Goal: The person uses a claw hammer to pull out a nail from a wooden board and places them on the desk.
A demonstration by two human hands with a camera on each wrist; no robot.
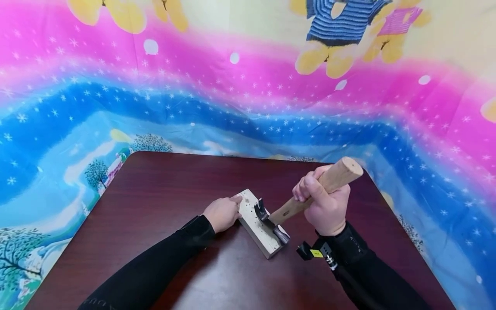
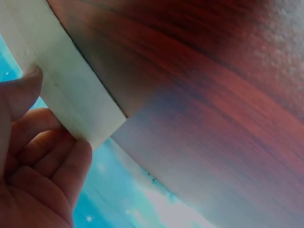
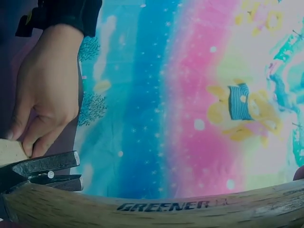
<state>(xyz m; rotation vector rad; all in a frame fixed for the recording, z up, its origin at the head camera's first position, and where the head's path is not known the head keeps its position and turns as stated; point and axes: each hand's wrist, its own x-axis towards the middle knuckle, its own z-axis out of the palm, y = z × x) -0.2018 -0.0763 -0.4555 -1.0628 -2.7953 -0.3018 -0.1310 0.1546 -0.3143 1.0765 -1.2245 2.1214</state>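
A claw hammer (image 1: 288, 211) with a pale wooden handle is gripped by my right hand (image 1: 327, 206), the handle slanting up to the right. Its dark metal head rests over a light wooden block (image 1: 248, 208) that lies on the table. Small dark marks dot the block's top. The right wrist view shows the claw (image 3: 42, 165) with a small round nail head (image 3: 50, 174) between its prongs. My left hand (image 1: 222, 214) holds the far left end of the block, thumb (image 2: 33, 83) on one face and fingers curled at the edge. The nail's shank is hidden.
The dark red-brown table (image 1: 182, 181) reaches out around the block on all sides. Behind it hangs a colourful cloth (image 1: 232, 94) with bears and snowflakes. A small black device (image 1: 306, 250) is strapped at my right wrist.
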